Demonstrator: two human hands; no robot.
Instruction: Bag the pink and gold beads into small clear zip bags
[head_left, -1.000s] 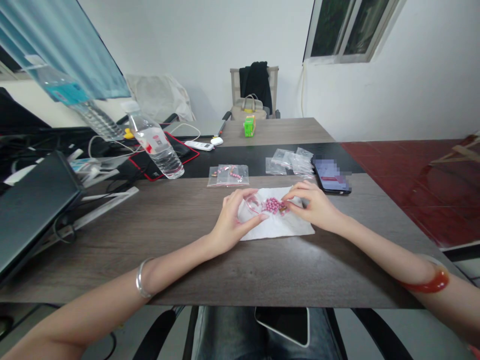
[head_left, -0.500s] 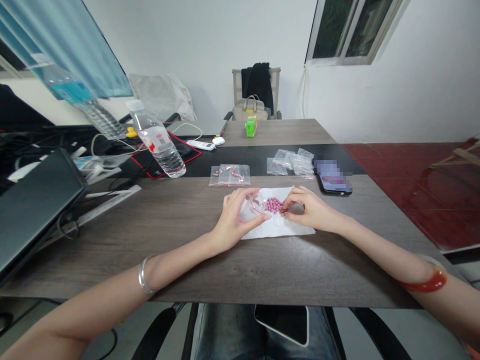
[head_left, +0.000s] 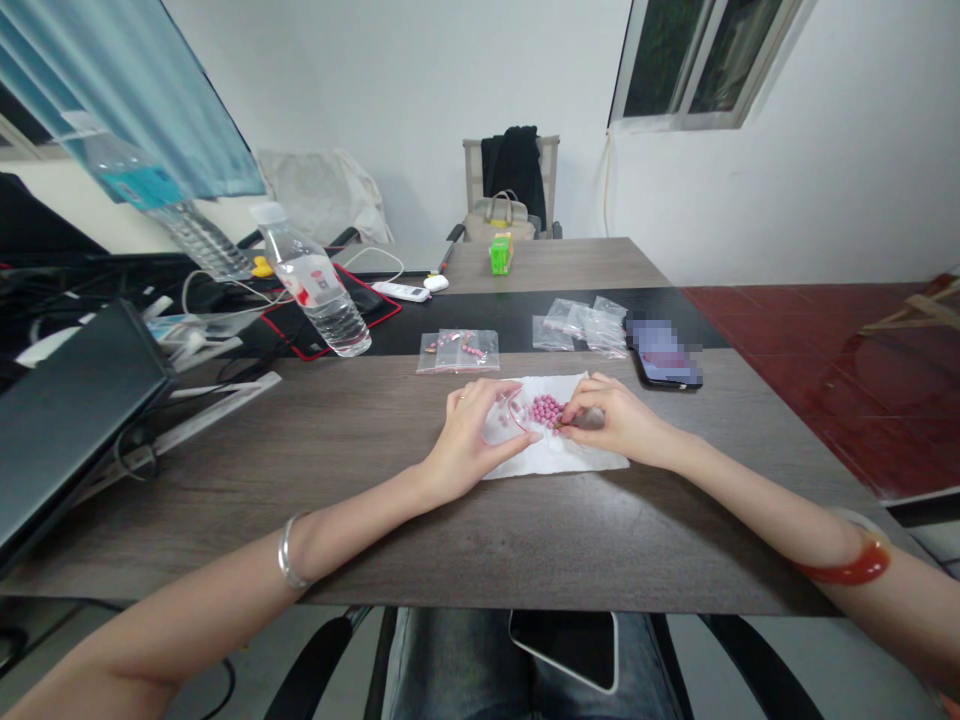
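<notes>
On a white tissue [head_left: 559, 462] lies a cluster of small pink beads [head_left: 546, 410]. My left hand [head_left: 476, 425] curves thumb and fingers around a clear, round piece with a curved pinkish edge [head_left: 517, 410], just left of the beads; its exact kind is hard to make out. My right hand [head_left: 604, 415] pinches at the beads' right side. Something small and gold-brown shows by its fingertips, mostly hidden by the fingers. A greyish patch shows within the curl of this hand.
Beyond the tissue lie plastic bags holding pink beads [head_left: 459, 351], clear plastic bags [head_left: 581, 325] and a phone [head_left: 664, 352]. A water bottle [head_left: 319, 285], a second bottle [head_left: 161, 200] and a dark laptop [head_left: 82, 415] stand left. Another device [head_left: 566, 648] rests on my lap.
My right hand has shifted very slightly left along the beads' edge, its fingertips still pinched. The pinkish edge in my left hand has turned a little. Everything else looks the same.
</notes>
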